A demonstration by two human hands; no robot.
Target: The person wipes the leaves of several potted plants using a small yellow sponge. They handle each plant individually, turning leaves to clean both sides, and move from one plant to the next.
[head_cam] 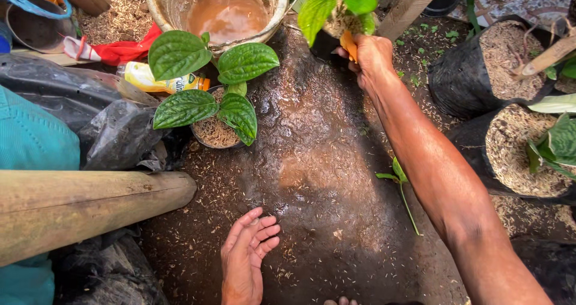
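Right hand (373, 56) grasps a potted plant (342, 11) at top centre; left hand (245, 257) rests flat and released on wet ground (318, 173). One pot (216, 131) (husk-filled) already stands left; a cutting (401, 185) lies unpotted.

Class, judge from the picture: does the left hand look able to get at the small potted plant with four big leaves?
Probably yes: the left hand rests flat on wet ground, with only bare ground between it and the potted plant.
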